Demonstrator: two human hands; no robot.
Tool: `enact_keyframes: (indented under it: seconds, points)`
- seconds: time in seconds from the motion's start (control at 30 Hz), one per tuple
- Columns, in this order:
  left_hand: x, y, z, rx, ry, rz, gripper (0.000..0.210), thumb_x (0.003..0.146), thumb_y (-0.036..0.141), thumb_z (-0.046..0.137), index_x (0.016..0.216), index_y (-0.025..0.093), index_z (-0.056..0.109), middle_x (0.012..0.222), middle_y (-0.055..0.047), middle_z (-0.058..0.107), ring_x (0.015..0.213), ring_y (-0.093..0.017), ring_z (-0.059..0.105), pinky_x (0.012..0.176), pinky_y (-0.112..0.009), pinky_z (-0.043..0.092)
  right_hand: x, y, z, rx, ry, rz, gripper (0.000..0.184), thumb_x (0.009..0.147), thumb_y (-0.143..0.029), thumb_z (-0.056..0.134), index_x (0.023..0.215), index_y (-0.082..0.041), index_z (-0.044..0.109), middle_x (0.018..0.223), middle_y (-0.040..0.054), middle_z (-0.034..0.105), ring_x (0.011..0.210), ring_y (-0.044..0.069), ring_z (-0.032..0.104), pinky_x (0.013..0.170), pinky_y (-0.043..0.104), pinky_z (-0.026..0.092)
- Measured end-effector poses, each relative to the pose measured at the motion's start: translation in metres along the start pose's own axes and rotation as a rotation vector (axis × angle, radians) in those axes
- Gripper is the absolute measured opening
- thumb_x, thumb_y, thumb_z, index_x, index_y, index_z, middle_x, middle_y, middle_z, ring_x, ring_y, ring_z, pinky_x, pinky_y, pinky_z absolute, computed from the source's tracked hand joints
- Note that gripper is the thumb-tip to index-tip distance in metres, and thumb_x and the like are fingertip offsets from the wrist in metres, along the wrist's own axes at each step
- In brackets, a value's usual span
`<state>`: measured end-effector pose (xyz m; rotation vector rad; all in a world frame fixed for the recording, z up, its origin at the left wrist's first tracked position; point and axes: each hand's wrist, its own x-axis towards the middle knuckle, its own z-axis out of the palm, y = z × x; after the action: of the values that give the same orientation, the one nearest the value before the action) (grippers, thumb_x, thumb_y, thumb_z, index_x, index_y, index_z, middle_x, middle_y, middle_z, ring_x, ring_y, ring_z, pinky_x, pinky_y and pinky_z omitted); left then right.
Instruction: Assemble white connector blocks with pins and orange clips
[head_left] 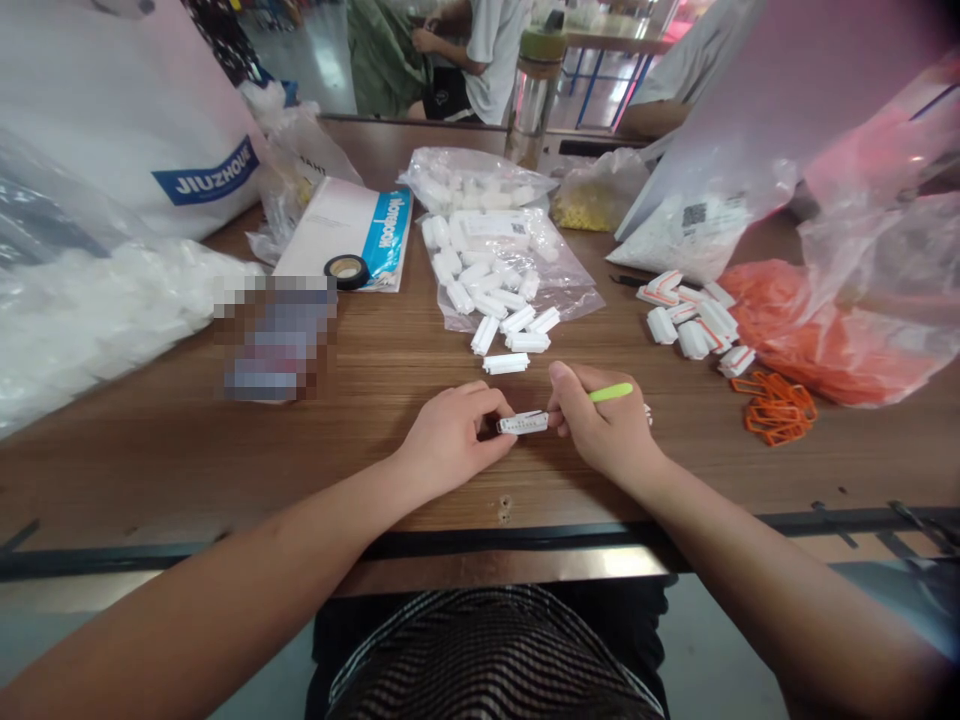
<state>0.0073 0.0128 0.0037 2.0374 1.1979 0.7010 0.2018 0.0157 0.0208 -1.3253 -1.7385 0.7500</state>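
Observation:
My left hand point(454, 435) pinches one end of a small white plastic connector housing point(525, 423) with a row of tiny marks along its side. In my right hand point(604, 425) is a thin tool with a lime-green handle point(611, 392); its working end, mostly hidden by my fingers, is close to the housing's right end. A bit of another white piece point(648, 412) peeks out beside my right hand. Just beyond my hands lies a single white housing point(506, 363), in front of a loose pile of similar white housings point(487, 290) spilling from a clear bag.
To the right are white pieces with orange strips point(694, 318), loose orange clips point(780, 408) and a bag of orange parts point(847, 330). Leftward lie a pixelated flat object point(281, 340), black tape point(347, 271), a notebook point(330, 225) and large bags. A bottle point(532, 100) stands behind.

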Motion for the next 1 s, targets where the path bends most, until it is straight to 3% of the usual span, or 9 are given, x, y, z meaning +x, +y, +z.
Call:
enact_keyframes:
  seconds: [0.2,0.43,1.0]
  points:
    - [0.0001,-0.0010,0.0010,0.013,0.006,0.000,0.005,0.079,0.022,0.068,0.082,0.020,0.066,0.072,0.002,0.053,0.064,-0.012,0.047,0.061,-0.027,0.035,-0.0011,-0.0061,-0.0008,-0.111,-0.017,-0.132,0.046,0.098,-0.033,0.046,0.055,-0.019,0.050,0.049,-0.0026,0.052,0.046,0.008,0.048,0.050,0.025,0.039]
    - [0.0009,0.0007,0.0000,0.016,-0.005,-0.016,0.004,0.078,0.021,0.068,0.082,0.020,0.067,0.072,0.002,0.052,0.063,-0.012,0.047,0.061,-0.026,0.035,-0.0030,-0.0006,-0.0061,0.119,0.051,0.019,0.049,0.098,-0.039,0.048,0.055,-0.018,0.056,0.050,-0.0022,0.057,0.041,0.007,0.051,0.043,0.021,0.041]
    - [0.0006,0.0011,-0.0013,0.024,-0.007,-0.002,0.005,0.078,0.021,0.068,0.083,0.020,0.067,0.073,0.002,0.053,0.065,-0.013,0.048,0.063,-0.027,0.036,-0.0038,0.0017,-0.0042,0.103,0.032,0.030,0.049,0.098,-0.038,0.048,0.055,-0.017,0.057,0.050,-0.0020,0.057,0.041,0.006,0.052,0.046,0.021,0.043]
